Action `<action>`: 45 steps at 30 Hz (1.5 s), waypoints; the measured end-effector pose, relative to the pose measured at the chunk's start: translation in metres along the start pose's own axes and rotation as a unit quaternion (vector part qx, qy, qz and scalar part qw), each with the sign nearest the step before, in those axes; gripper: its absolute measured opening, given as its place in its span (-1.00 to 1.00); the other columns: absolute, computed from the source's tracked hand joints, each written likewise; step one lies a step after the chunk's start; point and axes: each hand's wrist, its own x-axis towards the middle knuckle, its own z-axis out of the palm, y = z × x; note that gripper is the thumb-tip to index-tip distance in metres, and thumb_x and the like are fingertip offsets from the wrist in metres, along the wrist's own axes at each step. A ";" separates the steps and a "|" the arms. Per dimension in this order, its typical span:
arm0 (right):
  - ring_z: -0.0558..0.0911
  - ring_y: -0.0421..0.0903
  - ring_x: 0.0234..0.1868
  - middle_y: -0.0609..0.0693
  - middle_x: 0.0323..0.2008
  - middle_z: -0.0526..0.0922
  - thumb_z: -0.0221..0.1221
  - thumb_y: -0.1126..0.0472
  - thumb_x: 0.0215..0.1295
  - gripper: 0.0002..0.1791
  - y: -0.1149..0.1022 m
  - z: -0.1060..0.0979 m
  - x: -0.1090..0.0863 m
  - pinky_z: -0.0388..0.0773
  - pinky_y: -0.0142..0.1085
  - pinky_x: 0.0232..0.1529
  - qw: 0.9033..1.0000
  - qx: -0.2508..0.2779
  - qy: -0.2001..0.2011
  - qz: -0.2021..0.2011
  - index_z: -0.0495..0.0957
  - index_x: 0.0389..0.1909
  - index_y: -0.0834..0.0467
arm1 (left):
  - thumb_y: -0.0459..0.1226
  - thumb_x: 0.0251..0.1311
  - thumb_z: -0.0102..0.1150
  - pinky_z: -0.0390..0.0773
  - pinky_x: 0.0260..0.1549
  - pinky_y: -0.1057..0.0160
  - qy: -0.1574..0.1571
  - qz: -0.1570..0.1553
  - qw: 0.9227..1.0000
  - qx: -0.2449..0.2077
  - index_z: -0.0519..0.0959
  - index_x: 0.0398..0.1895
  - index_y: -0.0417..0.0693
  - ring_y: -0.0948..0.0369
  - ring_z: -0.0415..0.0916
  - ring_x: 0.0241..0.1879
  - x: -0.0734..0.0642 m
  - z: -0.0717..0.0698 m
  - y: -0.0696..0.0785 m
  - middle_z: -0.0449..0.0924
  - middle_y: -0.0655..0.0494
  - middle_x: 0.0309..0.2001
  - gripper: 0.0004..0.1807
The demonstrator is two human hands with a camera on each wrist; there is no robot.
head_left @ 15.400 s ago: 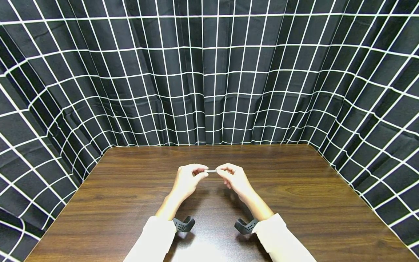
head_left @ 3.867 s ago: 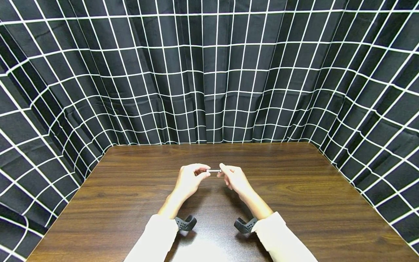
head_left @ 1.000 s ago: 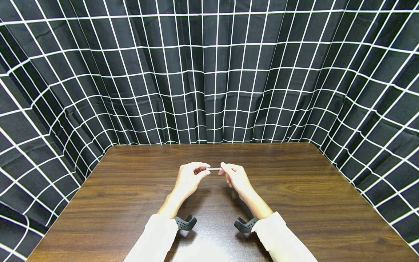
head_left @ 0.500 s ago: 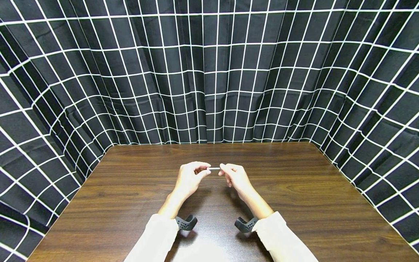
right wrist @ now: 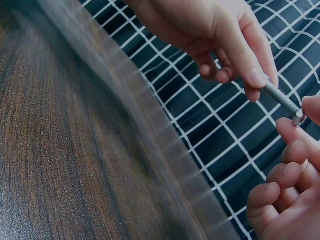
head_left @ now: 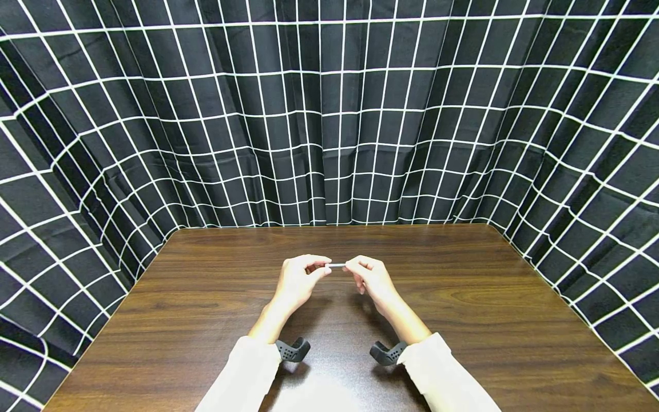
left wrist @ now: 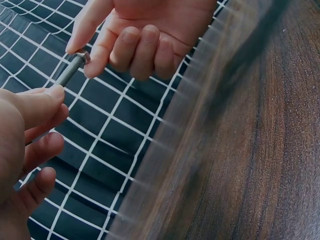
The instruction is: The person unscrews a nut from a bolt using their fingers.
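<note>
A grey metal bolt (right wrist: 281,97) with a threaded shank lies nearly level between both hands, above the table. My left hand (head_left: 294,281) pinches it between thumb and fingertips, which hide that end. At the bolt's other end sits a small shiny hex nut (left wrist: 86,56). Thumb and index fingertip of my right hand (head_left: 374,281) hold the nut from two sides, while the other fingers curl loosely below, touching nothing. A stretch of bare thread shows between the two hands.
Brown wood-grain table (head_left: 206,309) lies under the hands. A black curtain with a white grid (head_left: 329,126) surrounds its back and sides. Dark wrist straps (head_left: 293,350) sit by the white sleeves (head_left: 239,372).
Over the last half second my right thumb has rolled down and toward me across the nut, with the index finger now on top. My left hand has stayed in place, holding the bolt.
</note>
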 end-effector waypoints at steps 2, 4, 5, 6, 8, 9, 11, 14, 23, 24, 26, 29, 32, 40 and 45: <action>0.28 -0.21 -0.70 -0.05 -0.74 0.32 0.12 0.33 0.35 -0.78 0.001 0.000 0.000 0.24 -0.40 -0.66 1.000 0.005 -0.001 -0.008 0.53 -0.23 0.49 | -0.33 0.04 0.40 0.40 -0.56 0.33 0.000 -0.003 1.000 0.000 0.74 -0.25 -0.06 0.18 0.48 -0.55 0.000 0.000 0.001 0.66 0.28 -0.47 -0.83; 0.28 -0.22 -0.71 -0.07 -0.74 0.32 0.14 0.35 0.33 -0.78 0.002 0.000 0.000 0.24 -0.40 -0.66 1.000 0.013 -0.001 -0.015 0.52 -0.20 0.49 | -0.33 0.04 0.40 0.40 -0.56 0.34 0.002 -0.004 1.000 0.003 0.74 -0.25 -0.05 0.22 0.47 -0.55 0.000 0.000 0.001 0.66 0.29 -0.47 -0.83; 0.28 -0.22 -0.71 -0.08 -0.73 0.33 0.14 0.35 0.32 -0.77 0.003 0.000 0.000 0.23 -0.40 -0.66 1.000 0.016 -0.002 -0.016 0.51 -0.18 0.50 | -0.33 0.04 0.40 0.40 -0.56 0.34 0.002 -0.006 1.000 0.004 0.74 -0.25 -0.04 0.24 0.46 -0.55 0.001 -0.001 0.001 0.66 0.30 -0.46 -0.83; 0.28 -0.23 -0.71 -0.09 -0.73 0.33 0.15 0.35 0.32 -0.77 0.003 0.000 0.000 0.24 -0.41 -0.65 1.000 0.019 -0.003 -0.017 0.51 -0.16 0.50 | -0.33 0.04 0.40 0.40 -0.55 0.34 0.002 -0.006 1.000 0.005 0.74 -0.25 -0.04 0.25 0.46 -0.55 0.001 -0.001 0.000 0.66 0.30 -0.46 -0.83; 0.28 -0.24 -0.71 -0.12 -0.72 0.36 0.15 0.37 0.30 -0.76 0.003 0.000 0.000 0.23 -0.41 -0.65 0.999 0.022 -0.004 -0.023 0.51 -0.13 0.51 | -0.32 0.03 0.41 0.40 -0.55 0.34 0.003 -0.008 1.000 0.006 0.74 -0.25 -0.04 0.25 0.46 -0.55 0.001 -0.001 0.000 0.66 0.30 -0.46 -0.83; 0.28 -0.24 -0.71 -0.13 -0.71 0.38 0.15 0.38 0.29 -0.75 0.004 0.000 0.000 0.23 -0.41 -0.65 0.999 0.024 -0.005 -0.024 0.50 -0.12 0.51 | -0.32 0.04 0.41 0.40 -0.55 0.33 0.002 -0.007 1.000 0.006 0.74 -0.25 -0.04 0.24 0.47 -0.55 0.001 -0.001 0.000 0.66 0.30 -0.46 -0.83; 0.28 -0.25 -0.71 -0.16 -0.70 0.40 0.16 0.41 0.27 -0.75 0.004 0.000 0.000 0.23 -0.41 -0.65 0.999 0.026 -0.007 -0.028 0.50 -0.10 0.52 | -0.33 0.04 0.41 0.41 -0.54 0.33 0.001 -0.008 1.000 0.005 0.74 -0.25 -0.04 0.22 0.48 -0.54 0.001 -0.001 -0.001 0.66 0.29 -0.45 -0.83; 0.28 -0.25 -0.72 -0.16 -0.70 0.40 0.16 0.44 0.24 -0.74 0.004 0.000 0.001 0.23 -0.41 -0.65 0.999 0.029 -0.008 -0.035 0.50 -0.10 0.52 | -0.33 0.04 0.41 0.42 -0.54 0.34 0.001 -0.005 1.000 0.005 0.74 -0.26 -0.04 0.23 0.48 -0.54 0.001 -0.001 -0.003 0.67 0.29 -0.45 -0.83; 0.29 -0.26 -0.73 -0.14 -0.73 0.36 0.19 0.50 0.15 -0.71 0.004 0.001 0.002 0.23 -0.42 -0.67 0.998 0.026 0.000 -0.049 0.52 -0.08 0.50 | -0.33 0.05 0.41 0.41 -0.56 0.34 0.006 0.003 1.000 0.000 0.74 -0.26 -0.03 0.36 0.43 -0.56 0.001 -0.001 -0.003 0.66 0.29 -0.47 -0.84; 0.29 -0.26 -0.73 -0.15 -0.73 0.36 0.19 0.50 0.15 -0.72 0.004 0.001 0.002 0.23 -0.42 -0.67 0.998 0.025 0.002 -0.049 0.54 -0.09 0.48 | -0.33 0.05 0.41 0.41 -0.56 0.34 0.007 0.004 1.000 0.000 0.74 -0.26 -0.03 0.35 0.43 -0.56 0.001 -0.001 -0.002 0.66 0.29 -0.47 -0.84; 0.29 -0.26 -0.73 -0.16 -0.72 0.36 0.20 0.49 0.15 -0.71 0.004 0.001 0.001 0.24 -0.41 -0.67 0.999 0.025 0.002 -0.048 0.54 -0.08 0.46 | -0.34 0.04 0.41 0.40 -0.56 0.34 0.007 0.003 1.000 0.001 0.74 -0.26 -0.04 0.34 0.43 -0.56 0.001 -0.002 -0.001 0.66 0.30 -0.47 -0.84; 0.29 -0.26 -0.72 -0.16 -0.71 0.35 0.19 0.49 0.15 -0.70 0.004 0.001 0.001 0.23 -0.40 -0.66 0.999 0.024 0.000 -0.046 0.55 -0.06 0.43 | -0.35 0.03 0.41 0.40 -0.56 0.34 0.007 0.004 1.000 0.002 0.74 -0.27 -0.03 0.33 0.43 -0.56 0.001 -0.002 -0.001 0.66 0.30 -0.47 -0.83; 0.29 -0.26 -0.72 -0.13 -0.70 0.36 0.20 0.47 0.16 -0.68 0.005 0.001 0.001 0.24 -0.40 -0.65 0.999 0.023 -0.001 -0.042 0.55 -0.03 0.43 | -0.35 0.03 0.41 0.40 -0.56 0.35 0.006 0.001 1.000 0.003 0.74 -0.27 -0.02 0.36 0.43 -0.56 0.001 0.000 -0.004 0.65 0.33 -0.47 -0.84; 0.29 -0.23 -0.72 -0.10 -0.74 0.34 0.13 0.26 0.38 -0.73 0.005 0.001 0.000 0.23 -0.41 -0.67 0.999 0.000 0.015 -0.031 0.55 -0.15 0.46 | -0.34 0.03 0.41 0.42 -0.54 0.34 0.005 -0.003 1.000 0.006 0.74 -0.26 -0.07 0.36 0.43 -0.55 0.000 -0.001 -0.001 0.66 0.29 -0.46 -0.83; 0.28 -0.23 -0.74 -0.07 -0.77 0.38 0.08 0.19 0.44 -0.65 0.002 0.001 0.001 0.24 -0.41 -0.68 0.999 -0.025 0.020 -0.005 0.56 -0.31 0.46 | -0.35 0.03 0.41 0.42 -0.54 0.34 0.004 -0.004 1.000 0.004 0.74 -0.26 -0.04 0.30 0.45 -0.55 0.000 -0.001 -0.001 0.67 0.29 -0.45 -0.83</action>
